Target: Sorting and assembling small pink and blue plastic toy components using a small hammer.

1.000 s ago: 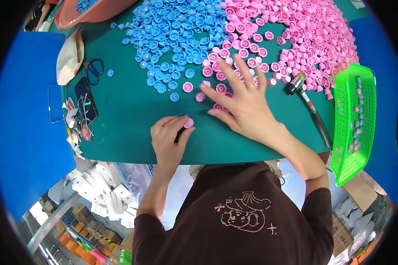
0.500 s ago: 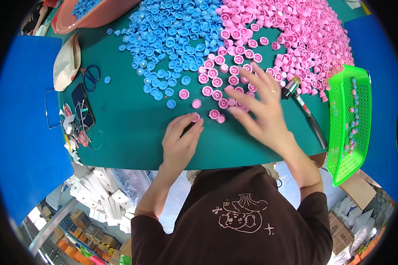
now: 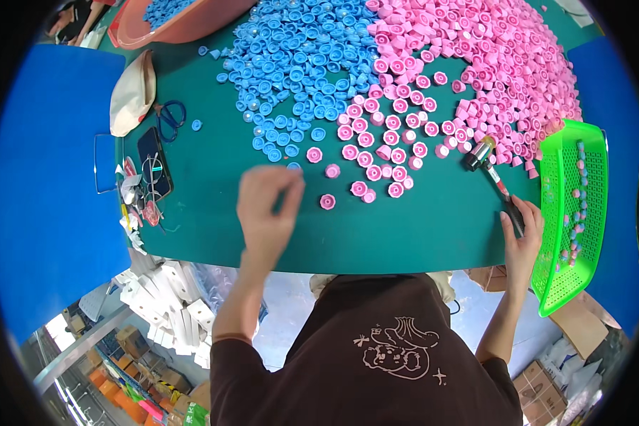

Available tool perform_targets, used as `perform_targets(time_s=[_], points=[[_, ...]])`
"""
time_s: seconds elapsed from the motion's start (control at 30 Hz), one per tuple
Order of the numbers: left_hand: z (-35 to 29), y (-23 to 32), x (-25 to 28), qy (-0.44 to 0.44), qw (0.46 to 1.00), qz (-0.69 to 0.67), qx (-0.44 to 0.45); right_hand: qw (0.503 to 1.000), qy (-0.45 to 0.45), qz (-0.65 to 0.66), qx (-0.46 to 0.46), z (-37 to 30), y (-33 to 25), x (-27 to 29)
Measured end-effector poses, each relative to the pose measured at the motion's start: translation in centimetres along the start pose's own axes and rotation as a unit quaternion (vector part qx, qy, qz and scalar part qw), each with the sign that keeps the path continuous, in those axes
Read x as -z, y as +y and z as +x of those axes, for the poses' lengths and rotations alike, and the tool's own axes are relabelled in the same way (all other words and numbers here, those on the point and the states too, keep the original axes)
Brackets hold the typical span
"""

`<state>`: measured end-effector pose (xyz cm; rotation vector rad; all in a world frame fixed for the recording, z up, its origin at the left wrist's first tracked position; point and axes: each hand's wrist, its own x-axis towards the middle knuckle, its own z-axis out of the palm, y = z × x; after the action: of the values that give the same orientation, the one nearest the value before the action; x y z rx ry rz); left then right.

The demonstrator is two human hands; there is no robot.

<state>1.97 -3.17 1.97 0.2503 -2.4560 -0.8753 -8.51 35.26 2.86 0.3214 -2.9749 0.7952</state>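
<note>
My right hand [image 3: 522, 238] has its thumb and fingers around the black handle of a small hammer [image 3: 500, 183]. The hammer lies on the green table, its head toward the pink pieces. Smeared by motion, my left hand [image 3: 266, 209] is bent over the table beside a single blue cap [image 3: 294, 166], which it partly hides. Whether anything sits between its fingers does not show. Right of it a pink scalloped cup [image 3: 327, 201] lies apart, with another pink cup [image 3: 332, 170] farther off. More loose pink cups [image 3: 374, 172] are spread in the middle.
Heaps of blue caps [image 3: 291, 64] and pink cups [image 3: 504, 64] cover the far side. A green basket [image 3: 552, 213] with small pink-and-blue pieces stands at the right edge. Scissors [image 3: 169, 121], a phone [image 3: 151, 153], a pouch [image 3: 133, 96] and a pink basin [image 3: 213, 20] are at left.
My right hand has gone from above the pink cups to the hammer handle. My left hand has left the near pink cup and moved toward the blue cap. The view has shifted slightly.
</note>
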Motion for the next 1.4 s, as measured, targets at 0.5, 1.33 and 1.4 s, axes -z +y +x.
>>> perform_targets(time_s=[0.5, 1.33, 1.4], points=[[8.8, -8.4, 0.5, -0.038, 0.993, 0.095, 0.063, 0.899, -0.064, 0.410, -0.138, -1.3, 1.7, 0.5], [7.3, -1.1, -1.7, -0.092, 0.996, -0.010, 0.012, 0.903, -0.184, 0.380, -0.076, 1.0, -5.4, -2.4], [6.7, 0.0, -2.8, -0.116, 0.993, -0.010, -0.025, 0.902, -0.200, 0.377, -0.064, 1.2, -5.8, -2.7]])
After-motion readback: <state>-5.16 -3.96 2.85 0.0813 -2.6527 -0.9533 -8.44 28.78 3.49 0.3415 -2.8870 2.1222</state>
